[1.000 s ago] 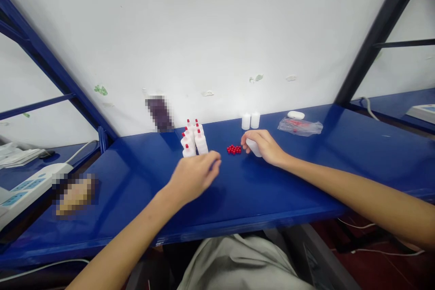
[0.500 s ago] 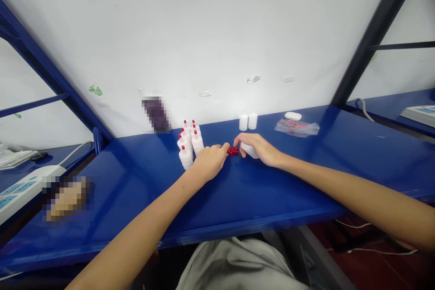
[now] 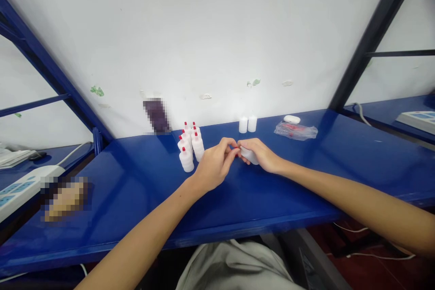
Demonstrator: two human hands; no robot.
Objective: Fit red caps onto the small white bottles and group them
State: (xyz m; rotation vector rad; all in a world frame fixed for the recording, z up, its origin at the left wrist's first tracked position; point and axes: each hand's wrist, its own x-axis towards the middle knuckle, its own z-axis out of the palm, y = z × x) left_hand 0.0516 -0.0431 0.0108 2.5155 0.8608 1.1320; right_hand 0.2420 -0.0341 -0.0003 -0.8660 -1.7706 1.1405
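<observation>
My right hand is wrapped round a small white squeeze bottle, which lies tilted with its top toward the left. My left hand meets it there, thumb and forefinger pinched on a small red cap at the bottle's top end. Whether the cap touches the nozzle is hidden by the fingers. A bit more red shows just below the fingertips; the hands cover most of that spot. Left of my left hand, several white bottles with red tips stand upright in two rows.
Two white bottles without red tips stand near the wall. Right of them lie a clear plastic bag with red pieces and a white oval case. A power strip and a blurred tan object are at the left.
My left hand has lifted from the red caps on the table and moved slightly right, pinching one. The bottle in my right hand has tilted, and both hands now meet.
</observation>
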